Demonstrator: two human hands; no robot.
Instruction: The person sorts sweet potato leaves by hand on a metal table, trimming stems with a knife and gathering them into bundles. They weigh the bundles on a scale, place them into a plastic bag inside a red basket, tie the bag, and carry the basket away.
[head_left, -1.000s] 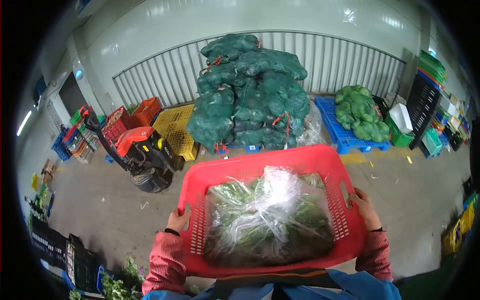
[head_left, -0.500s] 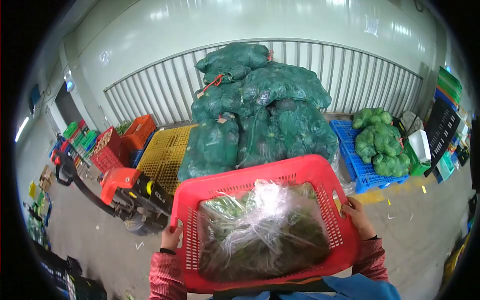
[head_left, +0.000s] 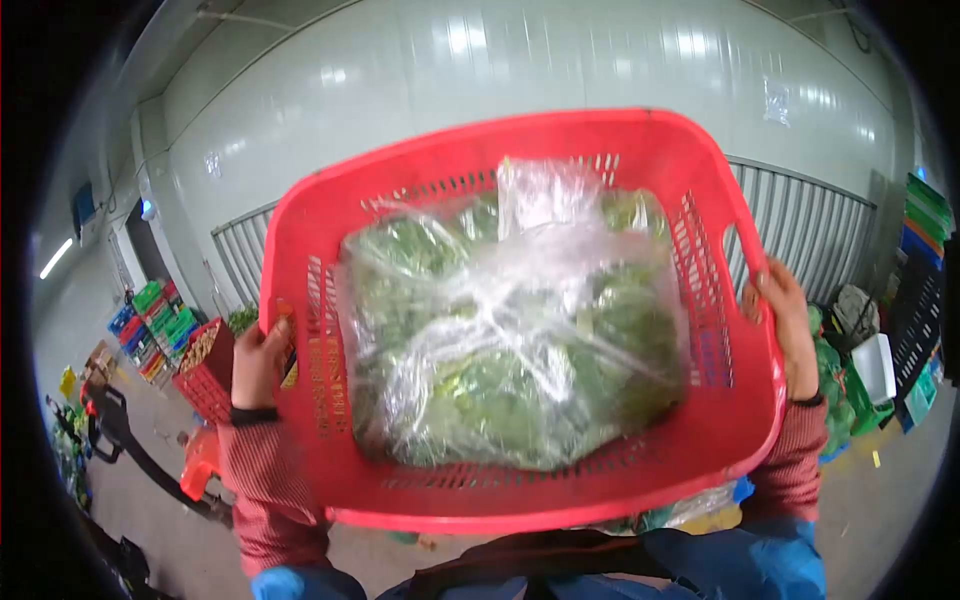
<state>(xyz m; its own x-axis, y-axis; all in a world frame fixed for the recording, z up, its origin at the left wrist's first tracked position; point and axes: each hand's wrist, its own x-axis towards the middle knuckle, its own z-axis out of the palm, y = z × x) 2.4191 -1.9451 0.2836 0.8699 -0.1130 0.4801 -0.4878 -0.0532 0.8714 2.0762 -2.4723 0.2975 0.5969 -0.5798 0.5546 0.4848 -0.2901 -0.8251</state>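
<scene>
Wall — basket between left grip, right grip

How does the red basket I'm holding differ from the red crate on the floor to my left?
The basket is held up by the left hand and right hand; the crate stands on the floor. The basket holds bagged greens; the crate's load is unclear. Both are red.

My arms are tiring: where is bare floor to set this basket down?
Bare floor lies lower left, between the pallet jack handle and the red crate. Lower right is crowded: green sacks, white box, black crates. The red basket hides the middle.
</scene>
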